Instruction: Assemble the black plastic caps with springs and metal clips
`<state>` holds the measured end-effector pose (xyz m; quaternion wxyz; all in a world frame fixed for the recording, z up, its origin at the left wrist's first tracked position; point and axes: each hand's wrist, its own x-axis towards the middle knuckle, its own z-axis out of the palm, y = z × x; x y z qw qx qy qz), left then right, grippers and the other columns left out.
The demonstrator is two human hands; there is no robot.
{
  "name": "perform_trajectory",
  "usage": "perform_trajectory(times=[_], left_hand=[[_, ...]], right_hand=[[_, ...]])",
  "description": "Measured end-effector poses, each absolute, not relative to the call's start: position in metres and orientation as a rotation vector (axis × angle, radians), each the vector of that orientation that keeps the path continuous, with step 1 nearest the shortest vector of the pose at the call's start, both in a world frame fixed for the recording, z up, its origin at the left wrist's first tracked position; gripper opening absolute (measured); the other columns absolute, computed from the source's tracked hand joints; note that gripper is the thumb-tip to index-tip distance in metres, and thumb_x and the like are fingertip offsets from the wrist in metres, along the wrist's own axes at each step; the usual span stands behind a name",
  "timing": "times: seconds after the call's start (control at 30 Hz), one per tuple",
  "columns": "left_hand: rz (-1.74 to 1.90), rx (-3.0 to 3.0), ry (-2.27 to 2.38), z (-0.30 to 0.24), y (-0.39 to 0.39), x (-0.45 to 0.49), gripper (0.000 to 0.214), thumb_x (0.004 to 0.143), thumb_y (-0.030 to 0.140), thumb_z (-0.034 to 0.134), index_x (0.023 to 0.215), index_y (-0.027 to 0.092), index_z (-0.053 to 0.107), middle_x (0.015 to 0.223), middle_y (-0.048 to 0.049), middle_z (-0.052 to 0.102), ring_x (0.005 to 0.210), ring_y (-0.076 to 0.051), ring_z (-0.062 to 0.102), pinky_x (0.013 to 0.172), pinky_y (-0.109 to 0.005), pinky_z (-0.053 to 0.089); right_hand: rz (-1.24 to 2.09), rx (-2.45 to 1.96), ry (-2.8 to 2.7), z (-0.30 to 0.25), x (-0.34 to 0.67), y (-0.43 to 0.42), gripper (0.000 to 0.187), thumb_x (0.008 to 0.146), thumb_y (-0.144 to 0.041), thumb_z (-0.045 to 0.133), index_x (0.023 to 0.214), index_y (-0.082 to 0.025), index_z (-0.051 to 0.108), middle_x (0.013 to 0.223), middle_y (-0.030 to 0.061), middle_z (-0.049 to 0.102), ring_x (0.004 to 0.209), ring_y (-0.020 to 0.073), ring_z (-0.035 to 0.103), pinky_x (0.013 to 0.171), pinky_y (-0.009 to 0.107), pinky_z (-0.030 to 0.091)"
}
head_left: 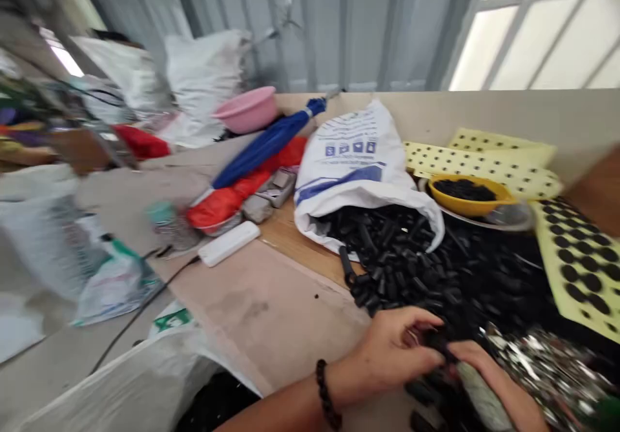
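Observation:
My left hand, with a dark bead bracelet on its wrist, pinches a small black plastic piece at the near edge of a heap of black tubular parts. My right hand meets it from the right, fingers closed on the same black piece, with a pale grey object under its fingers. The heap spills from a white sack lying on its side. A pile of small shiny metal pieces lies just right of my hands.
A yellow bowl of black parts sits behind the heap, with yellow perforated sheets at the right. A folded blue umbrella, red cloth, a white block, a pink basin and plastic bags lie to the left.

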<state>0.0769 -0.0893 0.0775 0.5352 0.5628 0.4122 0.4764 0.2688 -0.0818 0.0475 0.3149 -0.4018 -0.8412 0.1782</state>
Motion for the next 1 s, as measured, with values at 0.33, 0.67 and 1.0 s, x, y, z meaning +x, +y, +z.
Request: perform_trajectory(times=[0.33, 0.67, 1.0], left_hand=[[1.082, 1.033, 0.831, 0.077, -0.089, 0.066, 0.027, 0.071, 0.029, 0.068, 0.094, 0.015, 0.066, 0.079, -0.0023, 0.062, 0.069, -0.013, 0.057, 0.063, -0.024, 0.046], [1.054, 1.414, 0.839, 0.082, -0.095, 0.067, 0.016, 0.076, 0.02, 0.062, 0.09, 0.017, 0.07, 0.092, -0.0054, 0.064, 0.089, -0.018, 0.057, 0.08, -0.028, 0.045], [0.843, 1.276, 0.906, 0.078, -0.099, 0.073, 0.022, 0.078, 0.025, 0.057, 0.094, 0.014, 0.067, 0.069, 0.0, 0.06, 0.062, -0.011, 0.052, 0.059, -0.02, 0.042]], right_hand=[[0.52, -1.079, -2.168, 0.098, 0.259, -0.111, 0.023, 0.084, -0.013, 0.033, 0.099, -0.022, 0.048, 0.088, 0.0042, 0.057, 0.079, 0.0162, 0.058, 0.066, 0.024, 0.047], [0.195, -1.096, -2.346, 0.089, 0.253, -0.118, 0.024, 0.08, -0.008, 0.033, 0.09, -0.019, 0.051, 0.084, 0.0075, 0.057, 0.075, 0.0196, 0.053, 0.065, 0.031, 0.044], [0.437, -1.164, -2.205, 0.076, 0.247, -0.123, 0.021, 0.087, -0.012, 0.032, 0.094, -0.019, 0.051, 0.085, 0.0066, 0.057, 0.077, 0.0189, 0.053, 0.066, 0.03, 0.043]])
